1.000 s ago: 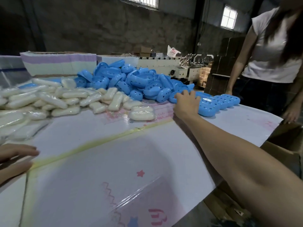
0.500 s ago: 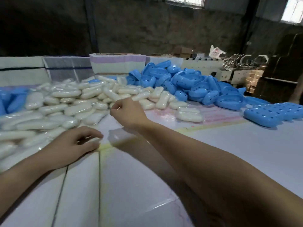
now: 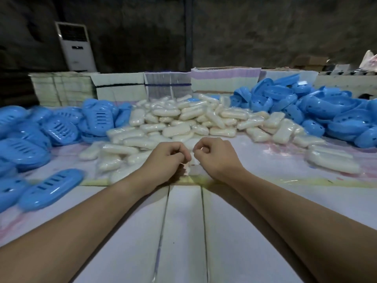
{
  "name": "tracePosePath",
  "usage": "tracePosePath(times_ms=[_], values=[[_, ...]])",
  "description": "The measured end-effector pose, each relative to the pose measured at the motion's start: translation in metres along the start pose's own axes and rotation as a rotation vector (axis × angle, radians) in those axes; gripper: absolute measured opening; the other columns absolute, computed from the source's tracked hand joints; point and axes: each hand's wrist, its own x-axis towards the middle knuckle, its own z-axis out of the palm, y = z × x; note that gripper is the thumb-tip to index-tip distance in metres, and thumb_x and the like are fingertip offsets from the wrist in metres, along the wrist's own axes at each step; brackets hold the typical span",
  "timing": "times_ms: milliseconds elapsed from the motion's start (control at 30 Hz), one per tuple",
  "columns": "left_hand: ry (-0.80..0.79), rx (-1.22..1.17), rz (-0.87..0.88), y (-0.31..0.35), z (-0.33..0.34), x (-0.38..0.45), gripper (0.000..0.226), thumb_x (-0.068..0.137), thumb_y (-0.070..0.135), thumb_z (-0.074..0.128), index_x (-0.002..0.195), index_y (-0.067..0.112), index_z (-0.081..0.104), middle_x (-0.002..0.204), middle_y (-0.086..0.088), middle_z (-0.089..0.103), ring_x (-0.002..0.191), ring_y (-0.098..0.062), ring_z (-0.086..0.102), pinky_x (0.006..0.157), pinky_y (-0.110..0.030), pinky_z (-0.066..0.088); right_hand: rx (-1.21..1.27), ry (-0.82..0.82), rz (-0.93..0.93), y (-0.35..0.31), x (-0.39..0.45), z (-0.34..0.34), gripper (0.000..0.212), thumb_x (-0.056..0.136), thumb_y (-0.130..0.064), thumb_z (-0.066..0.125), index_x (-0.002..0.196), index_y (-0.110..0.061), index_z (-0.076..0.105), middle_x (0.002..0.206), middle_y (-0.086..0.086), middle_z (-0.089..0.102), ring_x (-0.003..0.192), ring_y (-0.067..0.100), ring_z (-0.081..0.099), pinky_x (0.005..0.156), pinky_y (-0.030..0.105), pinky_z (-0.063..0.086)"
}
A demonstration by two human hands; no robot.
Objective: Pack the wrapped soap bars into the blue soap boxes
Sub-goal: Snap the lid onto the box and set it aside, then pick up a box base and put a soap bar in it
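Note:
My left hand (image 3: 165,160) and my right hand (image 3: 216,158) meet at the table's middle, fingers curled. Each pinches one end of a wrapped soap bar (image 3: 190,169), which is mostly hidden between them. Just beyond my hands lies a big pile of white wrapped soap bars (image 3: 183,121). Blue slotted soap box halves (image 3: 26,139) are heaped on the left. One slotted blue piece (image 3: 51,188) lies alone near my left forearm. On the right is a heap of blue box halves with round holes (image 3: 326,111).
The table (image 3: 183,231) is covered with white sheets and clear film. Bundled stacks of flat cartons (image 3: 120,86) line its far edge. A white standing air conditioner (image 3: 75,45) stands against the dark back wall.
The view has swung left and now centres on the soap pile. My right hand came from the blue boxes on the right to the middle, my left hand came forward, and both closed together.

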Motion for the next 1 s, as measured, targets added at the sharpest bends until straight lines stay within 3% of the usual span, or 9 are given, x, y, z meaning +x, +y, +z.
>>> tracePosePath(times_ms=[100,167,333,400,500,600,767,900,1000], values=[[0.066,-0.129,-0.04,0.016,-0.009,0.003,0.043,0.09,-0.007,0.047,0.062,0.019,0.066,0.07,-0.005,0.064,0.066,-0.014,0.064,0.056,-0.025,0.057,0.086,0.001,-0.085,-0.009,-0.009,0.007,0.011,0.088,-0.033,0.054,0.088,-0.034,0.065,0.062,-0.009,0.061,0.075,0.011,0.059,0.063,0.03,0.044],[0.14,-0.145,-0.042,0.024,-0.024,0.007,0.045,0.089,-0.005,0.046,0.062,0.022,0.068,0.068,0.001,0.067,0.067,-0.011,0.066,0.057,-0.025,0.056,0.126,-0.039,-0.122,-0.014,-0.013,0.011,0.011,0.09,-0.035,0.054,0.095,-0.035,0.064,0.065,-0.007,0.064,0.075,0.01,0.061,0.067,0.031,0.047],[0.479,0.659,0.014,0.005,-0.09,0.02,0.018,0.089,0.016,0.054,0.081,0.03,0.062,0.081,0.013,0.064,0.085,-0.016,0.062,0.068,-0.031,0.046,0.045,-0.207,-0.24,-0.018,-0.018,0.015,0.018,0.093,-0.04,0.053,0.109,-0.038,0.06,0.073,-0.018,0.062,0.075,0.002,0.057,0.069,0.027,0.043],[0.509,0.777,-0.113,-0.011,-0.122,0.026,0.017,0.088,0.021,0.055,0.102,0.029,0.061,0.105,0.003,0.063,0.108,-0.025,0.055,0.082,-0.036,0.044,-0.025,-0.204,-0.318,-0.019,-0.021,0.016,0.02,0.094,-0.039,0.053,0.113,-0.039,0.059,0.079,-0.024,0.06,0.082,-0.002,0.054,0.072,0.024,0.041],[0.652,0.99,-0.378,-0.033,-0.17,0.025,0.039,0.089,0.027,0.056,0.128,0.026,0.052,0.142,-0.007,0.039,0.134,-0.035,0.031,0.107,-0.053,0.031,-0.078,-0.261,-0.447,-0.028,-0.026,0.018,0.028,0.093,-0.044,0.049,0.12,-0.041,0.056,0.094,-0.027,0.057,0.097,-0.002,0.046,0.086,0.026,0.042],[0.599,1.11,-0.733,-0.046,-0.199,0.011,0.055,0.092,0.031,0.056,0.144,0.027,0.038,0.16,-0.009,0.015,0.147,-0.043,0.011,0.113,-0.068,0.02,-0.127,-0.347,-0.58,-0.037,-0.033,0.022,0.042,0.092,-0.052,0.047,0.133,-0.042,0.049,0.11,-0.023,0.052,0.113,0.001,0.041,0.098,0.03,0.04],[0.524,1.23,-0.926,-0.066,-0.214,0.001,0.063,0.095,0.022,0.049,0.153,0.024,0.025,0.166,-0.013,0.001,0.145,-0.06,0.005,0.113,-0.071,0.018,-0.135,-0.411,-0.621,-0.034,-0.031,0.024,0.045,0.093,-0.053,0.049,0.137,-0.044,0.044,0.11,-0.027,0.047,0.109,-0.004,0.035,0.099,0.021,0.034],[0.467,1.412,-0.869,-0.068,-0.223,-0.001,0.062,0.088,0.019,0.059,0.144,0.025,0.034,0.152,-0.015,0.028,0.133,-0.051,0.039,0.109,-0.057,0.035,-0.117,-0.401,-0.615,-0.028,-0.028,0.024,0.043,0.093,-0.053,0.05,0.136,-0.045,0.045,0.111,-0.028,0.05,0.104,-0.011,0.032,0.092,0.014,0.03],[0.471,1.439,-0.828,-0.068,-0.228,-0.001,0.069,0.082,0.014,0.065,0.141,0.025,0.031,0.143,-0.015,0.034,0.12,-0.046,0.05,0.1,-0.055,0.044,-0.112,-0.392,-0.618,-0.028,-0.027,0.026,0.043,0.093,-0.052,0.052,0.135,-0.045,0.046,0.112,-0.027,0.052,0.106,-0.01,0.034,0.095,0.016,0.032]])
